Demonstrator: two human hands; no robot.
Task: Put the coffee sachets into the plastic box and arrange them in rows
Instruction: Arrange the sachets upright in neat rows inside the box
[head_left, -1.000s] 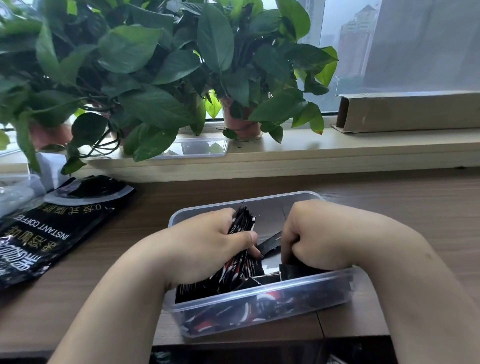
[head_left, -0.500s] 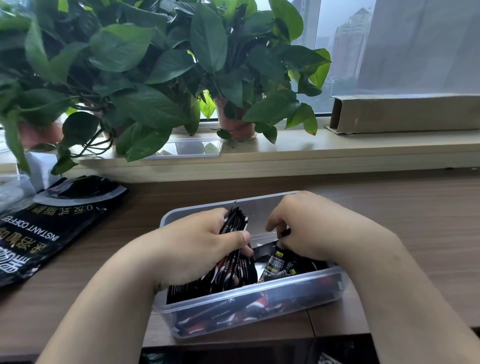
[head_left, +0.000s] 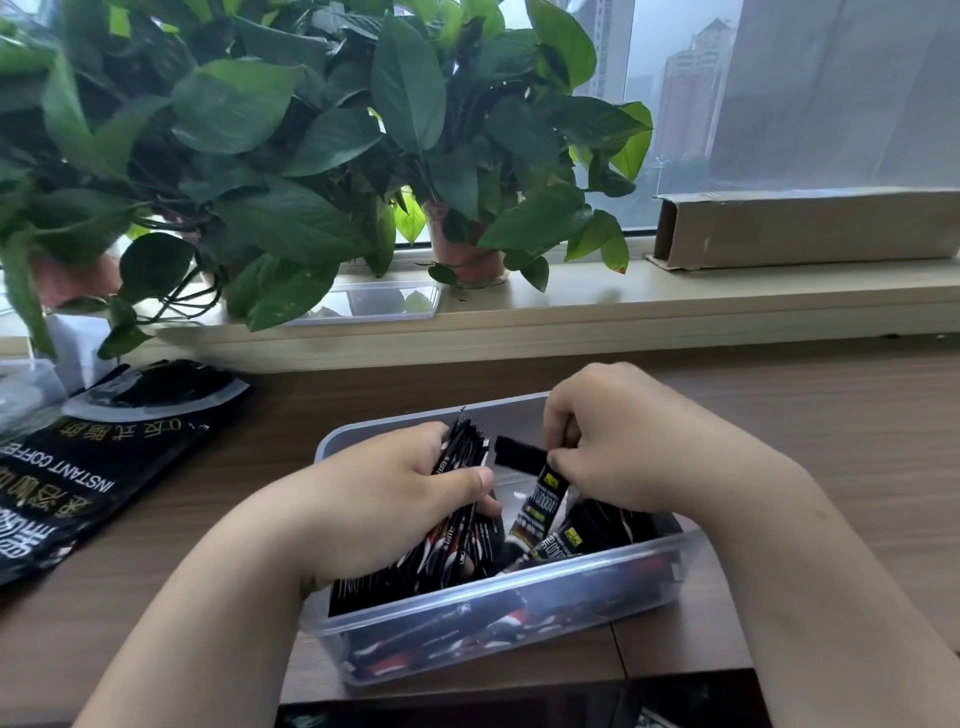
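Coffee sachets (head_left: 457, 499) stand bundled in the plastic box (head_left: 519, 623), lower centre of the frame, gripped by the left hand (head_left: 384, 504). The right hand (head_left: 623, 441) now pinches a single sachet (head_left: 537, 501), raised from the heap, probably to join the row.

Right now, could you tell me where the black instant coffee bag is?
In the head view the coffee bag lies on the table at far left, left of the plastic box, in front of the plants.
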